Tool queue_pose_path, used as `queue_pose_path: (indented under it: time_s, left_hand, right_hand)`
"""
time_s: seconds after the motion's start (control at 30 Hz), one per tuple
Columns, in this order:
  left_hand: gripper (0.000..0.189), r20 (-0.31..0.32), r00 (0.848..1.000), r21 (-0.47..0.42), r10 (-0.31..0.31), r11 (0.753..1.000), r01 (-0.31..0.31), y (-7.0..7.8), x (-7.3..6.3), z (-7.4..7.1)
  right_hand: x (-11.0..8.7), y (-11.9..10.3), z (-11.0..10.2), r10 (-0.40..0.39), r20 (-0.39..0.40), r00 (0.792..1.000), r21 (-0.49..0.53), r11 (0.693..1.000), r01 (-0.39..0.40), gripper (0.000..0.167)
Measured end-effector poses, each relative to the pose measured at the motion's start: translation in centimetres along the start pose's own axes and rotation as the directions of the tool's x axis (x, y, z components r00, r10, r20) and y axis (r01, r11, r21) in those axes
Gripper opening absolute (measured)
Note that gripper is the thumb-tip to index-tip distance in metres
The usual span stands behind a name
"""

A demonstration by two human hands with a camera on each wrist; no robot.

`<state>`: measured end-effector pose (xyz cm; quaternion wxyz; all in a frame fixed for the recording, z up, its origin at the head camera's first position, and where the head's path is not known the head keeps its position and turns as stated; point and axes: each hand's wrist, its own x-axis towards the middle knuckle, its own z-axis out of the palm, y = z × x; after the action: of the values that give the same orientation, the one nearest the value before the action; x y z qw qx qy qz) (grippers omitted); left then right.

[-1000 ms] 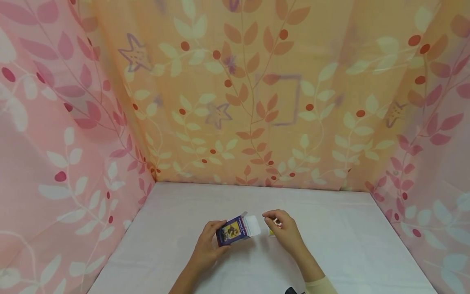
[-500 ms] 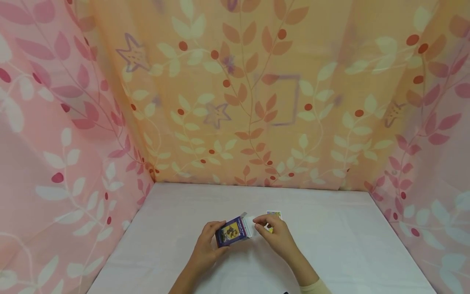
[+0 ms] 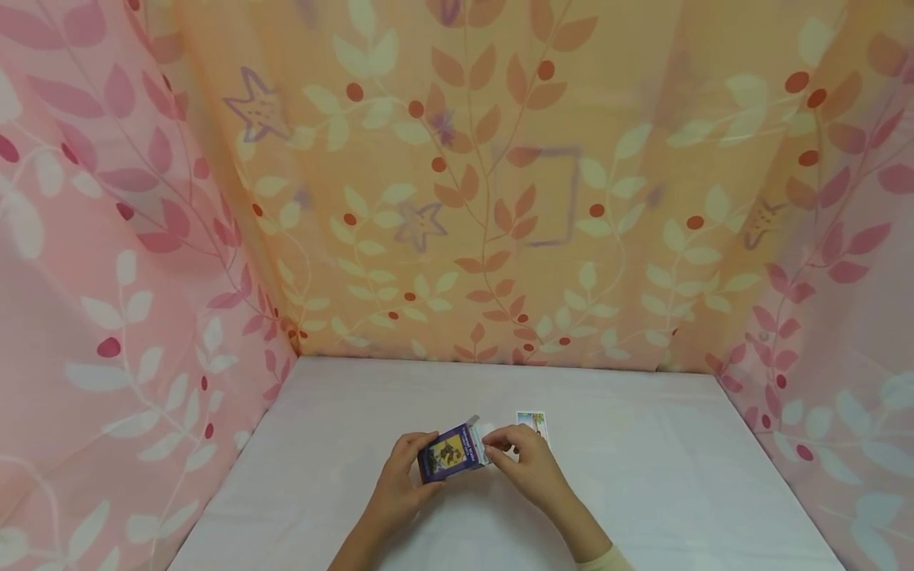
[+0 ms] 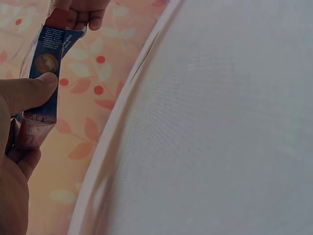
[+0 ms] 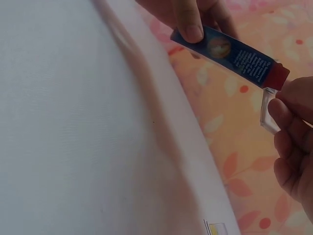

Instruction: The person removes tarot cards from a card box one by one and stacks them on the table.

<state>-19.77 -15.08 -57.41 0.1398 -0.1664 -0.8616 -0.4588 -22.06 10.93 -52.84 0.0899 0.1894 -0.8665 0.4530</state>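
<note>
My left hand point(image 3: 403, 480) grips a small dark blue card box point(image 3: 448, 454) with a yellow picture on its front, thumb along the near side and fingers on the far side. In the left wrist view its narrow printed side point(image 4: 47, 68) faces up, with the left thumb across it. The box's open end points right, a flap point(image 3: 474, 420) standing out from it. My right hand point(image 3: 531, 468) is at that end, thumb and forefinger close together by the opening; I cannot tell whether they pinch anything. A picture card point(image 3: 531, 417) lies on the table behind the right hand, partly hidden by it.
A white cloth covers the table point(image 3: 328, 444). Patterned curtains close in its back point(image 3: 400, 270) and both sides, pink at left point(image 3: 171, 317) and right.
My right hand has moved left from over the card to the box's open end, uncovering more of the card. The left hand and box have hardly moved.
</note>
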Motion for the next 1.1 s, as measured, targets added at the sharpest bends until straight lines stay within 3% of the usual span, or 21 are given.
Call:
queue_pose_path:
  time_s: [0.27, 0.53, 0.9, 1.1]
  left_hand:
    - [0.085, 0.004, 1.0, -0.021, -0.023, 1.0, 0.023, -0.2, -0.1, 0.0]
    - [0.085, -0.008, 1.0, 0.001, 0.015, 1.0, -0.015, -0.1, -0.1, 0.1]
    - [0.088, 0.001, 0.999, 0.02, 0.052, 0.998, -0.052, -0.1, -0.4, 0.2]
    - [0.087, 0.004, 1.0, 0.009, 0.02, 1.0, -0.021, -0.1, -0.2, 0.2]
  right_hand:
    - [-0.2, -0.2, 0.3, 0.008, 0.012, 1.0, 0.013, 1.0, -0.008, 0.012]
    - [-0.3, -0.2, 0.8, -0.031, -0.039, 0.999, -0.008, 0.999, 0.031, 0.014]
    - [-0.4, 0.0, 1.4, 0.055, -0.036, 0.998, -0.02, 0.998, -0.055, 0.013]
    - [-0.2, -0.1, 1.3, 0.048, -0.04, 0.998, -0.021, 0.999, -0.049, 0.014]
